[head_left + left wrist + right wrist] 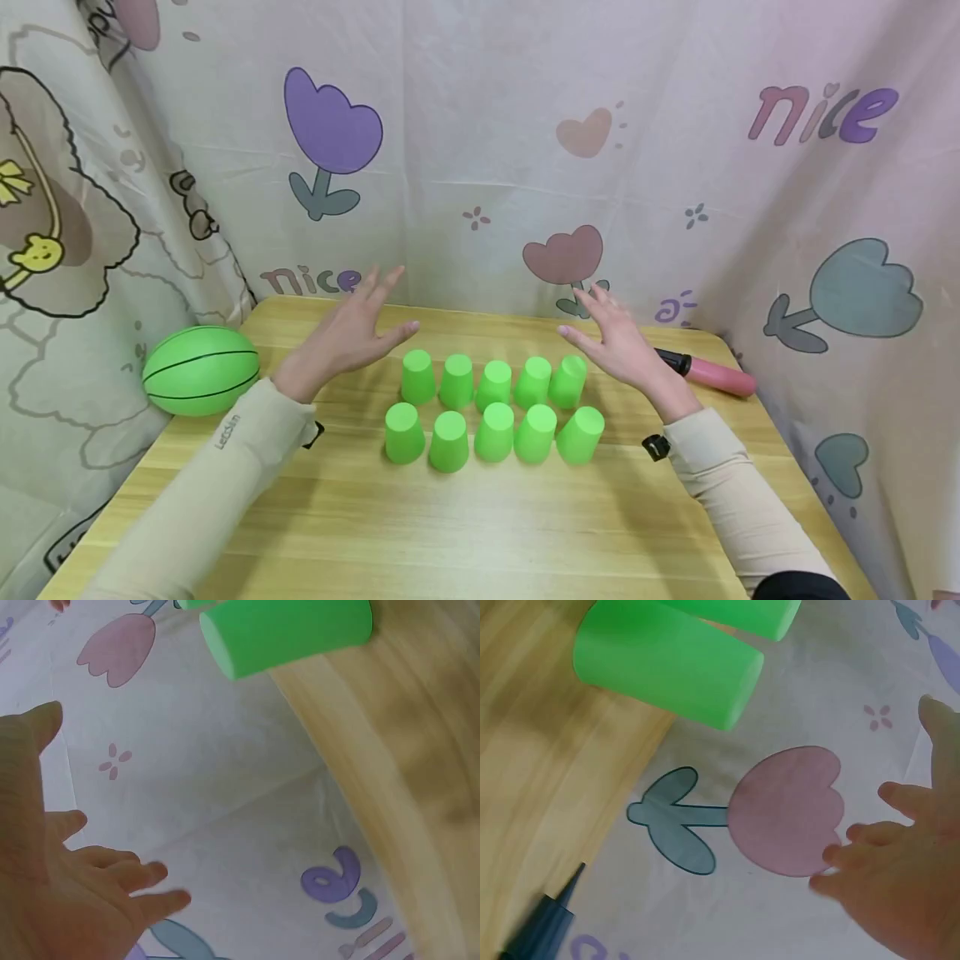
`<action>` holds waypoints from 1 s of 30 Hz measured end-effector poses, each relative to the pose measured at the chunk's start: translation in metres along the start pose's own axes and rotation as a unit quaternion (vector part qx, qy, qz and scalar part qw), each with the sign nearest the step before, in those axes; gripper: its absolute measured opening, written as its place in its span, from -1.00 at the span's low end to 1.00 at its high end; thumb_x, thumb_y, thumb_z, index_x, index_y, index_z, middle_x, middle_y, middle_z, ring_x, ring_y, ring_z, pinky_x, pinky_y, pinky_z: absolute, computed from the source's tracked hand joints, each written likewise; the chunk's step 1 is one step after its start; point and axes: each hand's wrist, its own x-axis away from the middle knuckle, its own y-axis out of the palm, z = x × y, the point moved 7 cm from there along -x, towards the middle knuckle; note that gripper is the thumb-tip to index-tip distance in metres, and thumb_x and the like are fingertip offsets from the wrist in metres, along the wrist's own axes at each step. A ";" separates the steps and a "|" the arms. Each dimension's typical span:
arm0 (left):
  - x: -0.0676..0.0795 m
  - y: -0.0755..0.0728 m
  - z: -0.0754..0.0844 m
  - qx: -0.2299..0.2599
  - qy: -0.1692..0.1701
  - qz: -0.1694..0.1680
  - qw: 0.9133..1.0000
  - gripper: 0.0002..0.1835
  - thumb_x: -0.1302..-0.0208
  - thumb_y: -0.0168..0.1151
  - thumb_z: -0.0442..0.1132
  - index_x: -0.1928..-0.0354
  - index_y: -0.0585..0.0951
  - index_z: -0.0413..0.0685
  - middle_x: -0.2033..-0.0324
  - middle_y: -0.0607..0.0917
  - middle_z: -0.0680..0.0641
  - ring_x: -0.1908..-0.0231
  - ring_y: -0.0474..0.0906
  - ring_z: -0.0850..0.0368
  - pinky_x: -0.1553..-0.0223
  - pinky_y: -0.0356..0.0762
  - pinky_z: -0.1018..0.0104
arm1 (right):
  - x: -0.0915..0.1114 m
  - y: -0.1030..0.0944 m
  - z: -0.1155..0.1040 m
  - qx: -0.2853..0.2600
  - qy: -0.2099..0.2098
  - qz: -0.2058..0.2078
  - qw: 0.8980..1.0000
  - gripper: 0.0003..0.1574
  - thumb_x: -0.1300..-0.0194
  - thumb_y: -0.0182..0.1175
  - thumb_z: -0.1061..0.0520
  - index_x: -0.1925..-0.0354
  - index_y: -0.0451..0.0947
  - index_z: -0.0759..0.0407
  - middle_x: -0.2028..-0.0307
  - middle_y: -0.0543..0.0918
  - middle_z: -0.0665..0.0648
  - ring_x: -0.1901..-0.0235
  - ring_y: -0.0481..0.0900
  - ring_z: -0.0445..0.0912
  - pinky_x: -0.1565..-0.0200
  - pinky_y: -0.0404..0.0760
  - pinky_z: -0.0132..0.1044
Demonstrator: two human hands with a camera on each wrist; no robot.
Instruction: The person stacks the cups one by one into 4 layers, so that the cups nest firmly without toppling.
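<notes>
Several bright green cups stand upside down on the table in two rows, a back row with a cup [417,379] at its left end and a front row with a cup [450,442] near its left. My left hand [356,329] hovers by the left end of the back row, fingers spread and holding nothing. Over by the right end, my right hand [618,342] is also raised with its fingers extended and nothing in them. In the left wrist view a green cup [292,634] lies beyond the spread left fingers; the right wrist view shows a cup [664,660] apart from the right hand.
A green ball [201,371] with black lines sits at the table's left edge. At the right rear lies a pink and black hand pump [712,373]. Patterned curtains [465,125] hang behind and on both sides of the wooden table [480,533].
</notes>
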 end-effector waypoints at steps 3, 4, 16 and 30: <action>0.002 0.002 -0.002 0.046 0.006 0.020 0.999 0.01 -0.46 0.15 0.36 -0.72 -0.11 0.25 -0.69 -0.05 -0.26 -0.62 -0.01 -0.43 -0.54 0.09 -0.50 | 0.001 0.000 0.004 -0.038 0.003 0.015 0.999 0.02 -0.54 0.12 -0.38 -0.66 0.11 0.09 -0.67 0.03 0.31 -0.65 -0.02 0.32 -0.60 0.03 0.41; 0.003 0.003 -0.002 0.059 0.010 0.026 0.998 0.00 -0.47 0.16 0.33 -0.72 -0.09 0.22 -0.69 -0.01 -0.25 -0.61 0.06 -0.42 -0.54 0.11 -0.48 | 0.002 0.000 0.006 -0.047 0.007 0.020 0.999 0.01 -0.53 0.13 -0.39 -0.65 0.15 0.09 -0.66 0.09 0.31 -0.64 0.04 0.31 -0.59 0.10 0.39; 0.010 0.022 -0.015 0.245 0.014 0.048 0.968 -0.08 -0.43 0.41 -0.01 -0.67 0.14 0.04 -0.37 0.56 -0.38 -0.29 0.60 -0.34 -0.32 0.63 -0.18 | 0.014 0.013 0.041 -0.211 0.058 0.050 0.974 -0.21 -0.48 0.30 -0.24 -0.44 0.49 0.19 -0.33 0.64 0.28 -0.30 0.65 0.16 -0.35 0.63 0.03; 0.019 0.068 -0.033 0.296 -0.001 -0.021 0.955 -0.22 -0.42 0.41 -0.11 -0.58 0.32 -0.11 -0.38 0.52 -0.42 -0.32 0.56 -0.38 -0.37 0.57 -0.20 | 0.028 0.045 0.066 -0.261 0.081 0.003 0.962 -0.22 -0.44 0.38 -0.09 -0.46 0.45 0.19 -0.34 0.61 0.33 -0.30 0.62 0.18 -0.34 0.65 -0.11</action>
